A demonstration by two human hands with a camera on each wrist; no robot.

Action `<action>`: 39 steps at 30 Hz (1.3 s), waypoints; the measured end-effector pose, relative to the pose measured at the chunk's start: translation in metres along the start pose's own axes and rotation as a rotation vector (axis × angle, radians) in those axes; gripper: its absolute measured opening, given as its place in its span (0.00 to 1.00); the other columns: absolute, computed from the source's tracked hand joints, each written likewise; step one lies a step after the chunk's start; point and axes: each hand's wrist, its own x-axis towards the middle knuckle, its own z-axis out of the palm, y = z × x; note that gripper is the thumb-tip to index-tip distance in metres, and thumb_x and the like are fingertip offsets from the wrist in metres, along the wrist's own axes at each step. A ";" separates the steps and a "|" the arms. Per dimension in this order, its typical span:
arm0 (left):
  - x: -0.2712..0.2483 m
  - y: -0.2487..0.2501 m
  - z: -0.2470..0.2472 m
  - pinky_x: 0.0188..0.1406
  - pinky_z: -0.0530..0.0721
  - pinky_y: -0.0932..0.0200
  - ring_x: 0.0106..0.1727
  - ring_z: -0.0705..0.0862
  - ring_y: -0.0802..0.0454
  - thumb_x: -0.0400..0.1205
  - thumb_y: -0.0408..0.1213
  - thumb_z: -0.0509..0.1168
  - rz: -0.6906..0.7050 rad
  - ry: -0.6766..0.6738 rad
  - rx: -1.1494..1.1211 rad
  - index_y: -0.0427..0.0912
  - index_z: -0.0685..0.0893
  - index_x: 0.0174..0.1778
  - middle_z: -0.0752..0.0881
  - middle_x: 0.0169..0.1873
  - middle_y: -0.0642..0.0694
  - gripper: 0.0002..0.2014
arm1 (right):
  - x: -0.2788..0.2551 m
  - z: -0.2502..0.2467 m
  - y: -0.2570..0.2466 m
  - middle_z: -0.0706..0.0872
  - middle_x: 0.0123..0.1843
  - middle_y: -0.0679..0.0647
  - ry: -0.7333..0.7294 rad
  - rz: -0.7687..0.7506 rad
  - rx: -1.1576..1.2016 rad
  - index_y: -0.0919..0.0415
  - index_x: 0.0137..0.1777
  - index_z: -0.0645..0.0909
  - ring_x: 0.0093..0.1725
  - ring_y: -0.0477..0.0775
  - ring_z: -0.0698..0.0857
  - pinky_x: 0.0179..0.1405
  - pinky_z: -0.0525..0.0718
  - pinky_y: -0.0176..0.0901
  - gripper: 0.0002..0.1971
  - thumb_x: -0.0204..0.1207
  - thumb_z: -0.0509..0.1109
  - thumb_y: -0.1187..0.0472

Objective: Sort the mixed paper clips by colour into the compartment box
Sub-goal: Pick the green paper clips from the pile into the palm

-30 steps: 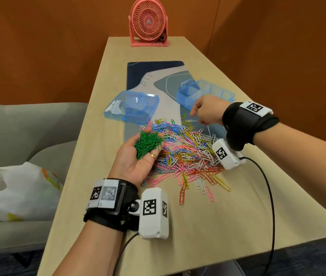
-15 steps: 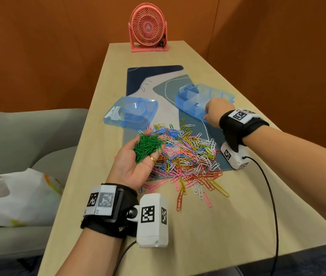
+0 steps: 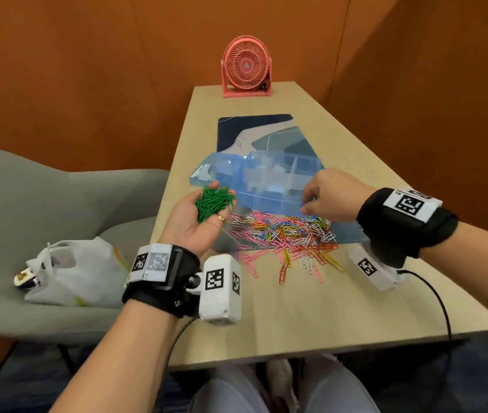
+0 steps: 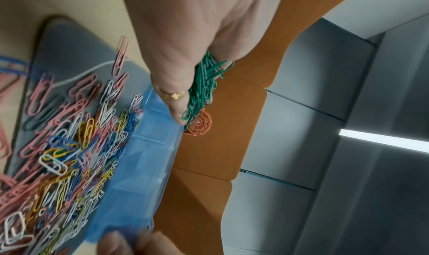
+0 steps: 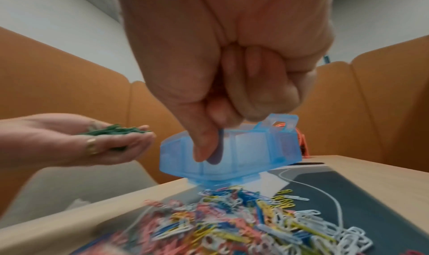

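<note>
My left hand (image 3: 207, 216) is palm up and cupped, carrying a heap of green paper clips (image 3: 215, 201) beside the left end of the blue compartment box (image 3: 275, 180). My right hand (image 3: 308, 201) pinches the box's near wall, thumb pressed on the wall (image 5: 204, 149) and the other fingers curled. The box (image 5: 255, 154) looks tilted, its lower edge at the far side of the mixed clip pile (image 3: 284, 236). The green clips (image 4: 204, 86) lie over the fingers above the box (image 4: 144, 167). The box's compartments look empty.
The clear blue lid (image 3: 207, 171) lies just left of the box on the desk mat (image 3: 254, 129). A red fan (image 3: 247, 70) stands at the table's far end. A grey chair with a white plastic bag (image 3: 72, 269) sits left of the table. Loose clips reach toward the near edge.
My right hand took hold of the box at the right and brought it left and nearer, up to the pile and lid. My left hand rose with the green clips toward it.
</note>
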 end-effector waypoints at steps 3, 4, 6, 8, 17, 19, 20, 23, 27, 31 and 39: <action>-0.007 0.006 -0.002 0.56 0.79 0.47 0.45 0.80 0.39 0.87 0.32 0.50 0.010 0.016 0.022 0.32 0.79 0.42 0.80 0.47 0.33 0.14 | -0.024 0.001 -0.014 0.85 0.36 0.49 -0.058 -0.061 -0.023 0.57 0.44 0.89 0.37 0.51 0.81 0.37 0.74 0.38 0.06 0.74 0.74 0.56; -0.008 0.007 -0.002 0.55 0.79 0.47 0.44 0.80 0.40 0.87 0.32 0.51 0.013 0.025 0.043 0.32 0.79 0.43 0.80 0.47 0.34 0.14 | -0.030 0.001 -0.018 0.85 0.35 0.48 -0.082 -0.077 -0.045 0.56 0.41 0.89 0.36 0.50 0.80 0.35 0.74 0.38 0.05 0.74 0.74 0.56; -0.012 0.005 -0.001 0.55 0.79 0.48 0.42 0.80 0.41 0.87 0.32 0.51 0.016 0.044 0.097 0.33 0.78 0.43 0.80 0.44 0.35 0.13 | -0.040 0.003 -0.026 0.81 0.28 0.46 -0.132 -0.106 -0.096 0.54 0.30 0.82 0.29 0.47 0.76 0.29 0.71 0.38 0.11 0.74 0.73 0.57; -0.017 0.000 0.002 0.54 0.80 0.48 0.41 0.81 0.41 0.87 0.32 0.51 0.010 0.053 0.148 0.34 0.78 0.42 0.80 0.41 0.35 0.13 | -0.046 0.007 -0.031 0.75 0.24 0.47 -0.165 -0.112 -0.142 0.54 0.24 0.73 0.25 0.46 0.72 0.24 0.66 0.39 0.18 0.74 0.72 0.57; -0.024 -0.030 0.013 0.34 0.82 0.58 0.34 0.81 0.49 0.86 0.30 0.55 0.044 0.139 0.352 0.36 0.78 0.41 0.80 0.35 0.40 0.10 | -0.050 0.018 -0.043 0.75 0.24 0.46 -0.139 -0.161 -0.125 0.52 0.24 0.73 0.26 0.48 0.73 0.26 0.68 0.38 0.17 0.74 0.72 0.57; -0.030 -0.033 0.019 0.20 0.81 0.64 0.23 0.83 0.54 0.85 0.29 0.55 0.089 0.123 0.415 0.37 0.78 0.38 0.84 0.22 0.44 0.12 | -0.049 0.019 -0.044 0.77 0.24 0.46 -0.140 -0.165 -0.109 0.53 0.28 0.78 0.26 0.48 0.74 0.26 0.69 0.38 0.13 0.74 0.72 0.57; -0.032 -0.034 0.022 0.16 0.78 0.67 0.18 0.82 0.56 0.85 0.28 0.55 0.113 0.115 0.442 0.37 0.79 0.37 0.83 0.18 0.47 0.13 | -0.049 0.018 -0.044 0.77 0.24 0.46 -0.142 -0.164 -0.101 0.53 0.29 0.78 0.26 0.48 0.74 0.26 0.69 0.38 0.13 0.75 0.72 0.58; -0.035 -0.037 0.026 0.16 0.77 0.69 0.18 0.83 0.57 0.85 0.28 0.56 0.149 0.080 0.504 0.38 0.80 0.36 0.85 0.21 0.47 0.13 | -0.048 0.017 -0.045 0.75 0.23 0.46 -0.135 -0.170 -0.083 0.52 0.25 0.74 0.24 0.46 0.72 0.25 0.67 0.37 0.17 0.74 0.72 0.58; -0.040 -0.037 0.028 0.30 0.76 0.65 0.25 0.82 0.61 0.86 0.34 0.57 0.117 0.039 0.653 0.42 0.77 0.40 0.80 0.30 0.50 0.09 | -0.048 0.016 -0.044 0.77 0.24 0.44 -0.138 -0.169 -0.065 0.52 0.32 0.82 0.25 0.44 0.73 0.25 0.67 0.35 0.09 0.75 0.72 0.58; -0.038 -0.029 0.030 0.45 0.70 0.61 0.36 0.72 0.60 0.87 0.38 0.54 0.052 -0.024 0.772 0.45 0.75 0.44 0.74 0.36 0.50 0.08 | -0.046 0.016 -0.043 0.84 0.31 0.49 -0.117 -0.165 -0.055 0.58 0.42 0.88 0.28 0.45 0.76 0.26 0.69 0.36 0.07 0.75 0.72 0.56; -0.029 -0.005 0.016 0.46 0.77 0.61 0.45 0.79 0.55 0.85 0.37 0.58 0.321 0.003 1.099 0.43 0.83 0.51 0.81 0.40 0.50 0.08 | -0.042 0.018 -0.030 0.88 0.38 0.55 -0.123 -0.156 -0.019 0.60 0.44 0.88 0.38 0.56 0.83 0.37 0.81 0.45 0.08 0.75 0.72 0.56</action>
